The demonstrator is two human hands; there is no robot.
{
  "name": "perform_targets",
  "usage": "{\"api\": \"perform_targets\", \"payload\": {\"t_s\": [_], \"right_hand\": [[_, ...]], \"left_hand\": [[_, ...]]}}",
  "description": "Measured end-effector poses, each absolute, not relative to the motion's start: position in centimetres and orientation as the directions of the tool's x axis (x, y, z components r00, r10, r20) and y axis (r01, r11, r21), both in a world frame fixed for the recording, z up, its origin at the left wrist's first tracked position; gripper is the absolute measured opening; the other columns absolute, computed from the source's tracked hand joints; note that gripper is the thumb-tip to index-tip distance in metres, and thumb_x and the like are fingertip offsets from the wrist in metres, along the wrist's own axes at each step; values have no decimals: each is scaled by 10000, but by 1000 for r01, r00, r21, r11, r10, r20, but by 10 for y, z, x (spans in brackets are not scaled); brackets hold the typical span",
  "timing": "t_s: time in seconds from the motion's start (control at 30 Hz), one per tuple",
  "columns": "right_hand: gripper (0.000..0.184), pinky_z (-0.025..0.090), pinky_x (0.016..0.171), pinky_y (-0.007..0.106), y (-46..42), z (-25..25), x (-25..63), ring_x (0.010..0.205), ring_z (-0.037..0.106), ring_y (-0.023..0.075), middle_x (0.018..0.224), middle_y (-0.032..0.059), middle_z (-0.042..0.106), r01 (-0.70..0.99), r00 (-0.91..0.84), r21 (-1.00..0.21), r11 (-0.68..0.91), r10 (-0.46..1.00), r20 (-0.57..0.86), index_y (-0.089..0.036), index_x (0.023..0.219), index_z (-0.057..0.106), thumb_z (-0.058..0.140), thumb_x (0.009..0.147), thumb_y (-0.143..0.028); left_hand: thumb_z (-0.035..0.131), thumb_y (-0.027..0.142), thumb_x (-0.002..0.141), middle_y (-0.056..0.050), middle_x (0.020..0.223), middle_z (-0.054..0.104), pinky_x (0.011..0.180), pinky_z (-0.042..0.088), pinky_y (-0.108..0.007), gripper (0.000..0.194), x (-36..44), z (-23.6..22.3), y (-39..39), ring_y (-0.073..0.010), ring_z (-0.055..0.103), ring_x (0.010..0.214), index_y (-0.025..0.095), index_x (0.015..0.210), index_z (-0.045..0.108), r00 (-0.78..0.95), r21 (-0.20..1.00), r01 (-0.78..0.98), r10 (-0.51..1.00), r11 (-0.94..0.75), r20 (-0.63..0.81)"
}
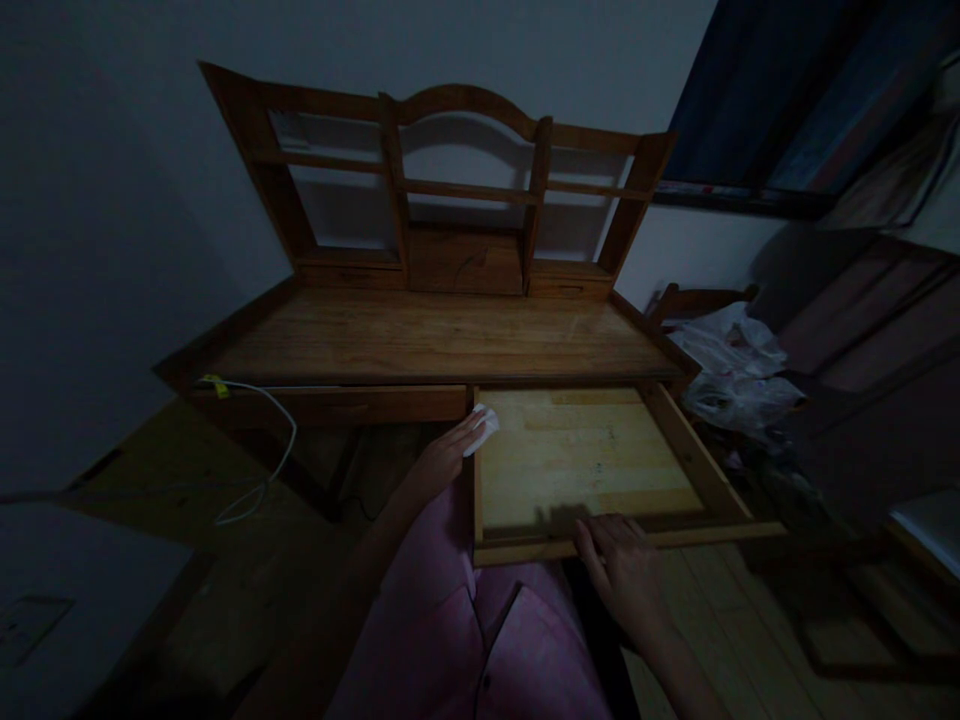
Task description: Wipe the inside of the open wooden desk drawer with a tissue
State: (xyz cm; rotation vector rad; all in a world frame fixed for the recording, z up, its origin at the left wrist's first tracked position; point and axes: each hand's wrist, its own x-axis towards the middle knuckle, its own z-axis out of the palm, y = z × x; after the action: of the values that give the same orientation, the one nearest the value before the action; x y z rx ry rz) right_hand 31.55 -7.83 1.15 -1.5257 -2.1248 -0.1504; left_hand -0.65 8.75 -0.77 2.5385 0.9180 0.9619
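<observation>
Dim light covers the room, with a plain pale wall [112,180] behind a wooden desk [450,335] and its arched shelf unit [465,100]. A dark window [795,100] is at the upper right. Plastic bags [739,345] are heaped beside the desk's right end.

Markings: a yellow tag [216,385] is attached to a white cable [289,420] hanging at the desk's left front; any lettering on it is too small to read. Small dark marks [600,467] on the floor of the pulled-out drawer [555,435] are likewise illegible.

Grip, left hand [442,460]: fingers extended and close together, holding a white cloth [484,430] against the top of the drawer's left side wall, near the desk front. The cloth projects past the fingertips, partly over the drawer's interior.

Grip, right hand [619,565]: fingers bent over the top edge of the drawer's front panel [525,552], right of its middle, closed on the wood.

Location: the drawer extends from the right half of the desk toward the person, directly before the pink clothing [427,610]. A second drawer [367,405], to its left, is pushed in.
</observation>
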Motion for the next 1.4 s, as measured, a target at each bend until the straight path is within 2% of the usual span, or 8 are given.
{"api": "perform_targets", "payload": {"t_s": [0.13,0.5,0.8,1.0,1.23,1.4], "right_hand": [[291,377,861,383,-79,12,316,852,597,228,869,62,674,909,-230,-211,360,853,468,-162,918,689,466,1067,-275],[294,375,850,386,-79,12,316,834,602,224,845,60,665,904,-234,-214,370,847,477,-155,896,689,477,1064,-270],[275,367,848,379,-79,13,315,820,591,221,848,48,668,904,-239,-208,373,846,476,-166,887,669,473,1062,-251],[262,367,849,378,-79,12,315,833,592,219,894,56,684,902,-241,-205,380,837,492,-160,925,676,476,1063,-258],[295,371,846,384,-79,13,314,839,590,228,847,62,659,908,-232,-210,361,854,466,-157,896,691,479,1063,-275],[282,374,844,382,-79,13,315,823,585,225,854,60,664,914,-238,-186,361,848,473,-158,901,698,491,1059,-267]], "left_hand": [[310,-81,712,-21,1699,214,1309,197,-421,949,-6,-9,94,-158,203,1571,208,1614,357,571,423,496,652,-758,499],[297,-102,728,-12,1680,271,1302,241,-419,962,0,-14,127,-142,247,1557,244,1626,335,515,367,513,620,-776,592],[292,-85,769,-45,1669,297,1305,217,-420,875,4,-18,128,-141,246,1557,178,1598,390,485,425,514,661,-745,572],[304,-73,746,-5,1681,270,1311,187,-395,898,2,-15,102,-139,237,1559,206,1594,406,500,462,506,684,-728,531],[295,-44,807,11,1688,254,1312,189,-400,867,3,-18,51,-155,238,1562,256,1618,361,492,586,431,723,-686,485],[334,-27,770,14,1687,254,1308,212,-383,877,2,-25,14,-161,248,1560,252,1599,399,486,590,494,765,-639,422]]}}
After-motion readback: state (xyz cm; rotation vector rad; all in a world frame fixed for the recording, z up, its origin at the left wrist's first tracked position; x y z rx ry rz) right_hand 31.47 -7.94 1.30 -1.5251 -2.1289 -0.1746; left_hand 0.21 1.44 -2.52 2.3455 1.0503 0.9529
